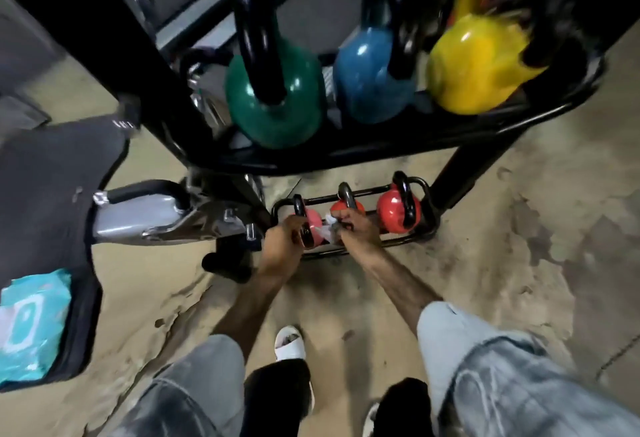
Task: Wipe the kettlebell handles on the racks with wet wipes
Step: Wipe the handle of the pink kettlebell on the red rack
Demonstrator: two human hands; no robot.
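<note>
On the bottom rack (pixel 427 228) near the floor stand three small kettlebells with black handles: a pink one (pixel 316 225) on the left, a red one (pixel 358 207) in the middle and a red one (pixel 393 211) on the right. My left hand (pixel 282 241) grips the black handle of the pink kettlebell. My right hand (pixel 356 228) is closed around a crumpled white wet wipe (pixel 329 228), pressed at the base of the middle kettlebell's handle. On the upper shelf (pixel 381 145) sit a green kettlebell (pixel 277 104), a blue kettlebell (pixel 367 73) and a yellow kettlebell (pixel 481 66).
A teal pack of wet wipes (pixel 31 322) lies on a dark padded bench (pixel 45 194) at the left. A grey machine arm (pixel 138 211) juts out left of the bottom rack. The rack's black upright (pixel 460 173) stands to the right. My legs and white slippers fill the bottom.
</note>
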